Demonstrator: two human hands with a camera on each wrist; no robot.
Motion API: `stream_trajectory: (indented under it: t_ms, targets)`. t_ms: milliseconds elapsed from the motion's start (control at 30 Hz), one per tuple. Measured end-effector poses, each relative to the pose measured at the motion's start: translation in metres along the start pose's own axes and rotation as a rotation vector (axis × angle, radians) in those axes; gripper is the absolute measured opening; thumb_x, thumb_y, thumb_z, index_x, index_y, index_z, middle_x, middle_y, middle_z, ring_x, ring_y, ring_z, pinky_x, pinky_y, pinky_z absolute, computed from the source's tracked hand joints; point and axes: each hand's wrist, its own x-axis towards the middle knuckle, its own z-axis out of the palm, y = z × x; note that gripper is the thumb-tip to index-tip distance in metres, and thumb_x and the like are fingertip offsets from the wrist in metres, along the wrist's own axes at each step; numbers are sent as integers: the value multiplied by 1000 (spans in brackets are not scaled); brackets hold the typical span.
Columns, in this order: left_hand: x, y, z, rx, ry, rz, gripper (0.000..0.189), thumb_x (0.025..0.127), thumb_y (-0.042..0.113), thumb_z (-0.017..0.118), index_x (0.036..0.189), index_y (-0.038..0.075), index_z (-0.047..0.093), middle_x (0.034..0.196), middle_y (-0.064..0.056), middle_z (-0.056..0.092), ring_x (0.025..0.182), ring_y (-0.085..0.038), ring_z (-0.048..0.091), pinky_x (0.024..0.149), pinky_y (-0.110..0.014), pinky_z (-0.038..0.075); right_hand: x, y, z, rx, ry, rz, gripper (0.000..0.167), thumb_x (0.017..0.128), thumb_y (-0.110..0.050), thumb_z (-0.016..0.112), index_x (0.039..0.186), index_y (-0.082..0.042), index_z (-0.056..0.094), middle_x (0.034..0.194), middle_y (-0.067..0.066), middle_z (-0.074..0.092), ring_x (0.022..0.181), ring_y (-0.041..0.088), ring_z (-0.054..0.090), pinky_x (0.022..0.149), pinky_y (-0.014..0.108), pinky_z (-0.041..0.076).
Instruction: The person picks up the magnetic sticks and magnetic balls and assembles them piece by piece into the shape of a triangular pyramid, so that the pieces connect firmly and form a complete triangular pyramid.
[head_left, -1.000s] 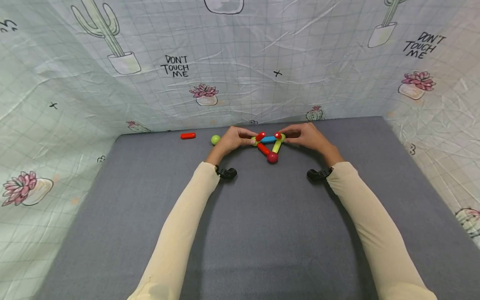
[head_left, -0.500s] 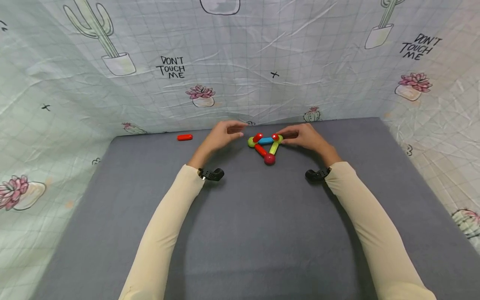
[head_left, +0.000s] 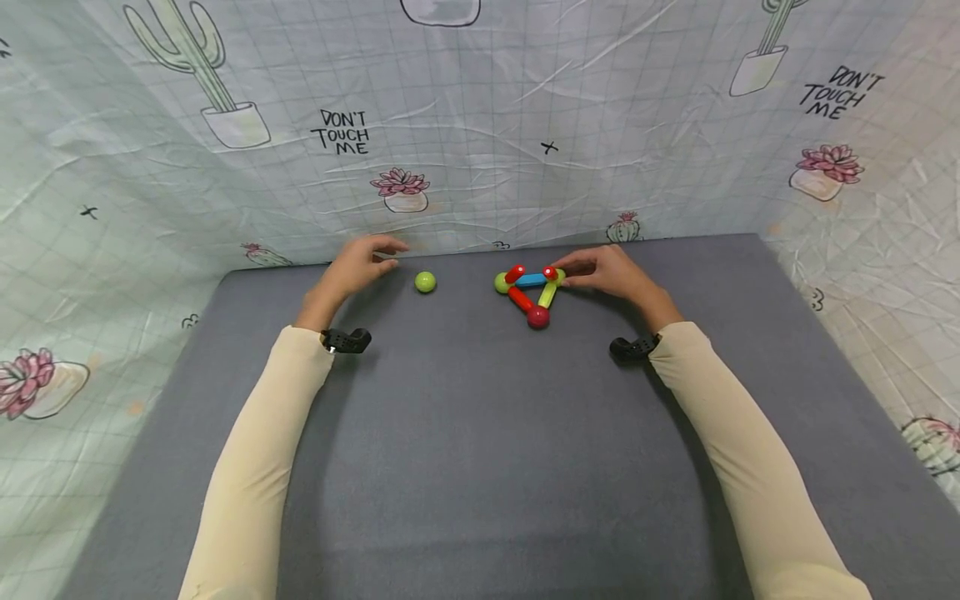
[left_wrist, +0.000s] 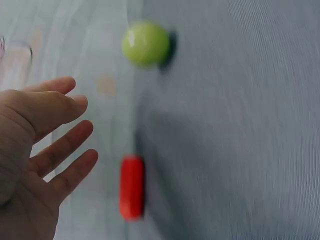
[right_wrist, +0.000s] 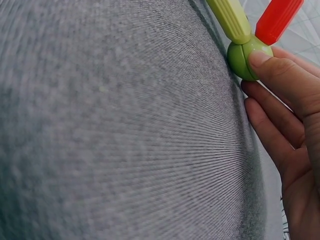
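A triangle of balls and rods lies at the back of the table, with a blue rod (head_left: 532, 280), a red ball (head_left: 537, 317) at the front corner and a green ball (head_left: 502, 283) at the left one. Two red rods (head_left: 514, 273) stand up from its back corners. My right hand (head_left: 611, 273) pinches the right green ball (right_wrist: 242, 59) between thumb and fingers. Off to the left, my left hand (head_left: 358, 268) hovers with fingers spread, holding nothing. Below its fingertips in the left wrist view lies a loose red rod (left_wrist: 131, 187), hidden behind the hand in the head view.
A loose green ball (head_left: 425, 282) sits between my left hand and the triangle. A patterned cloth (head_left: 480, 125) rises right behind the grey table (head_left: 480, 433) and along its sides.
My left hand has let go of the triangle's left ball and swung left, past the loose green ball, to above the loose red rod. My right hand has kept its pinch.
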Motion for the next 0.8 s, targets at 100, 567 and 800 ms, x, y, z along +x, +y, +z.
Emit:
stream_trajectory:
  t_ms: [100, 567, 800]
  targets:
    - [-4, -15, -5, 47, 1, -32, 33, 96, -2, 67, 128, -2, 67, 134, -24, 62, 125, -42, 58, 104, -53, 48, 0, 0, 0, 4, 1, 4, 34, 89, -20, 82, 122, -20, 77, 117, 1, 75, 101, 17, 72, 83, 36, 54]
    - [-13, -45, -5, 210, -10, -137, 31, 93, -1, 71, 124, -2, 70, 130, -26, 63, 123, -42, 55, 107, -54, 40, 0, 1, 0, 16, 0, 29, 33, 90, -21, 81, 122, -22, 77, 115, 0, 76, 95, 14, 70, 78, 32, 52]
    - [-14, -42, -3, 202, 27, -126, 24, 94, 1, 70, 118, -3, 72, 120, -24, 69, 114, -39, 61, 102, -52, 46, -1, 0, 0, 24, 1, 36, 33, 89, -22, 81, 122, -23, 77, 114, -1, 76, 92, 12, 68, 75, 27, 51]
